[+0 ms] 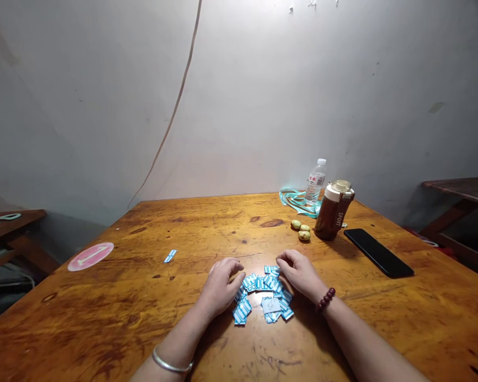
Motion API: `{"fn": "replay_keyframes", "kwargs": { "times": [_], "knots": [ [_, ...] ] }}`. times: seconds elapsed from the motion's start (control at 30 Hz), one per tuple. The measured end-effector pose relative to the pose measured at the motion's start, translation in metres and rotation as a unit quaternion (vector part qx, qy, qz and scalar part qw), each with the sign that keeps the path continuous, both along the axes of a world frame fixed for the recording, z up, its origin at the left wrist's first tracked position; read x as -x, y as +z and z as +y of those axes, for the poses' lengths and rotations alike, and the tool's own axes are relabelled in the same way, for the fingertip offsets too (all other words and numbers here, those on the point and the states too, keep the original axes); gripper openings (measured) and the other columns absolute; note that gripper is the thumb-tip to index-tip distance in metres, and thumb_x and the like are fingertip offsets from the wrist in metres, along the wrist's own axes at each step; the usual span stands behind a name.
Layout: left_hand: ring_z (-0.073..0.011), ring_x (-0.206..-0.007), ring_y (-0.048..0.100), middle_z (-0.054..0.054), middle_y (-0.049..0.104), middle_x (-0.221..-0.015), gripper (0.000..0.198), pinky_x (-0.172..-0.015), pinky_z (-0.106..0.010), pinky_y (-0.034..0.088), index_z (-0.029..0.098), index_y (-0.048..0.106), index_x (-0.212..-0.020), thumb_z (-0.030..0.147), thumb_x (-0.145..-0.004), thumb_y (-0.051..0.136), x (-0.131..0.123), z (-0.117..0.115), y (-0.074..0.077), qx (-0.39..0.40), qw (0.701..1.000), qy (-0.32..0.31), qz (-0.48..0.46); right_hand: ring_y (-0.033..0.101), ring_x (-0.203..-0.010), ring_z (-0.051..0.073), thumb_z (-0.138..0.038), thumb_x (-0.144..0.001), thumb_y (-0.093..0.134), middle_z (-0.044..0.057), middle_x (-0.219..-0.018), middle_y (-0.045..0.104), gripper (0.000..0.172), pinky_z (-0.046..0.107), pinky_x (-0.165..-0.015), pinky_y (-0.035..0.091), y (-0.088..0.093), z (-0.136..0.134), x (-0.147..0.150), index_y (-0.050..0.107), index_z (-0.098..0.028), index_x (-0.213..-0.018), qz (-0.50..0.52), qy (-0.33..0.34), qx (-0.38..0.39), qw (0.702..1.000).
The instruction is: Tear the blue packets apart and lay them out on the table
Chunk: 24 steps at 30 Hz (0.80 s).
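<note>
A heap of several small blue-and-white packets [263, 297] lies on the wooden table [151, 313] in front of me. My left hand [221, 284] rests at the heap's left edge with its fingers curled down onto the packets. My right hand [298, 273] sits at the heap's right edge, fingers bent and touching the top packets. Whether either hand pinches a packet is hidden by the fingers. One more blue-and-white packet [170, 255] lies alone to the left. A silver bangle is on my left wrist and a dark bead bracelet on my right.
A brown flask [333, 210], a clear water bottle [316, 182], a teal strap [297, 200] and three small yellowish lumps [301, 229] stand at the back right. A black phone [378, 252] lies at the right. A pink round sticker [90, 256] is at the left edge. Benches flank the table.
</note>
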<state>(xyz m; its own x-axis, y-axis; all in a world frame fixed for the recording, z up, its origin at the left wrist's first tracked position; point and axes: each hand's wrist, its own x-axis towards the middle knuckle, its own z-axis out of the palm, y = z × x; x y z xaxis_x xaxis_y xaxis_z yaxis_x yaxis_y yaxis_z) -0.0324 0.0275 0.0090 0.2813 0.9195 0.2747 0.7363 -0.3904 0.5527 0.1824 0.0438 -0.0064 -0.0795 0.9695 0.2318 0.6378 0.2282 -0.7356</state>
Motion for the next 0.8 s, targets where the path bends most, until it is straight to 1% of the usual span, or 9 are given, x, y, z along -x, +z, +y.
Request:
{"fn": "replay_keyframes", "kwargs": {
  "times": [0.07, 0.17, 0.23, 0.27, 0.37, 0.47, 0.57, 0.7, 0.8],
  "knots": [
    [-0.0180, -0.081, 0.052, -0.004, 0.058, -0.085, 0.016, -0.075, -0.031, 0.038, 0.020, 0.057, -0.079, 0.028, -0.076, 0.044, -0.001, -0.001, 0.001, 0.000, 1.000, -0.012, 0.000, 0.051, -0.064, 0.013, -0.029, -0.074, 0.043, 0.002, -0.068, 0.058, 0.020, 0.023, -0.057, 0.038, 0.006, -0.003, -0.004, 0.059, -0.016, -0.072, 0.001, 0.050, 0.034, 0.998],
    [-0.0174, -0.081, 0.052, -0.004, 0.058, -0.085, 0.016, -0.075, -0.030, 0.038, 0.020, 0.057, -0.078, 0.028, -0.076, 0.043, -0.003, -0.003, 0.003, -0.006, 1.000, -0.029, -0.002, 0.048, -0.060, 0.011, -0.028, -0.069, 0.052, -0.001, -0.069, 0.057, 0.019, 0.020, -0.052, 0.035, 0.017, -0.014, -0.006, 0.060, -0.018, -0.083, -0.019, 0.170, 0.085, 0.982],
    [-0.0171, -0.081, 0.052, -0.004, 0.059, -0.083, 0.016, -0.074, -0.029, 0.038, 0.020, 0.057, -0.075, 0.027, -0.076, 0.043, -0.004, -0.004, 0.004, -0.004, 0.999, -0.036, -0.005, 0.047, -0.061, 0.011, -0.029, -0.065, 0.058, -0.002, -0.071, 0.056, 0.023, 0.019, -0.052, 0.034, 0.022, -0.021, -0.004, 0.060, -0.020, -0.086, -0.063, 0.233, 0.092, 0.966],
    [-0.0168, -0.080, 0.052, -0.003, 0.059, -0.082, 0.016, -0.073, -0.029, 0.038, 0.020, 0.057, -0.074, 0.026, -0.077, 0.042, -0.004, -0.004, 0.004, -0.001, 0.999, -0.037, -0.006, 0.047, -0.063, 0.011, -0.030, -0.062, 0.061, -0.002, -0.072, 0.056, 0.024, 0.020, -0.053, 0.033, 0.024, -0.024, -0.003, 0.060, -0.021, -0.085, -0.090, 0.250, 0.086, 0.960],
    [-0.0161, -0.076, 0.052, -0.003, 0.059, -0.078, 0.017, -0.071, -0.027, 0.038, 0.019, 0.056, -0.071, 0.026, -0.077, 0.041, -0.003, -0.004, 0.004, 0.004, 0.999, -0.036, -0.010, 0.046, -0.066, 0.013, -0.031, -0.059, 0.064, -0.001, -0.074, 0.056, 0.024, 0.021, -0.055, 0.032, 0.024, -0.030, 0.001, 0.062, -0.022, -0.080, -0.161, 0.255, 0.055, 0.952],
    [-0.0156, -0.075, 0.052, -0.003, 0.059, -0.078, 0.017, -0.070, -0.027, 0.038, 0.019, 0.056, -0.071, 0.025, -0.077, 0.041, -0.003, -0.004, 0.004, -0.001, 0.999, -0.039, -0.013, 0.046, -0.065, 0.012, -0.026, -0.062, 0.061, -0.001, -0.074, 0.056, 0.016, 0.021, -0.055, 0.031, 0.021, -0.030, 0.003, 0.062, -0.021, -0.078, -0.182, 0.255, 0.045, 0.948],
    [-0.0151, -0.073, 0.052, -0.003, 0.059, -0.076, 0.017, -0.068, -0.026, 0.038, 0.019, 0.056, -0.070, 0.024, -0.077, 0.041, -0.003, -0.004, 0.004, 0.001, 0.999, -0.047, -0.012, 0.046, -0.066, 0.012, -0.023, -0.067, 0.057, 0.000, -0.072, 0.056, 0.008, 0.020, -0.057, 0.031, 0.018, -0.028, 0.004, 0.061, -0.019, -0.072, -0.173, 0.263, 0.037, 0.948],
    [-0.0149, -0.073, 0.051, -0.002, 0.058, -0.075, 0.017, -0.067, -0.025, 0.037, 0.019, 0.055, -0.070, 0.023, -0.077, 0.041, -0.004, -0.004, 0.004, 0.007, 0.999, -0.051, -0.011, 0.046, -0.063, 0.010, -0.022, -0.073, 0.052, -0.001, -0.066, 0.055, 0.010, 0.020, -0.057, 0.031, 0.018, -0.025, 0.006, 0.060, -0.017, -0.069, -0.146, 0.283, 0.031, 0.947],
    [-0.0147, -0.072, 0.050, -0.002, 0.058, -0.074, 0.017, -0.067, -0.025, 0.036, 0.019, 0.055, -0.069, 0.023, -0.077, 0.040, -0.004, -0.004, 0.004, 0.005, 0.999, -0.048, -0.011, 0.048, -0.065, 0.010, -0.018, -0.073, 0.051, -0.001, -0.068, 0.055, 0.009, 0.020, -0.060, 0.032, 0.020, -0.024, 0.008, 0.060, -0.018, -0.072, -0.116, 0.255, -0.005, 0.960]
  ]
}}
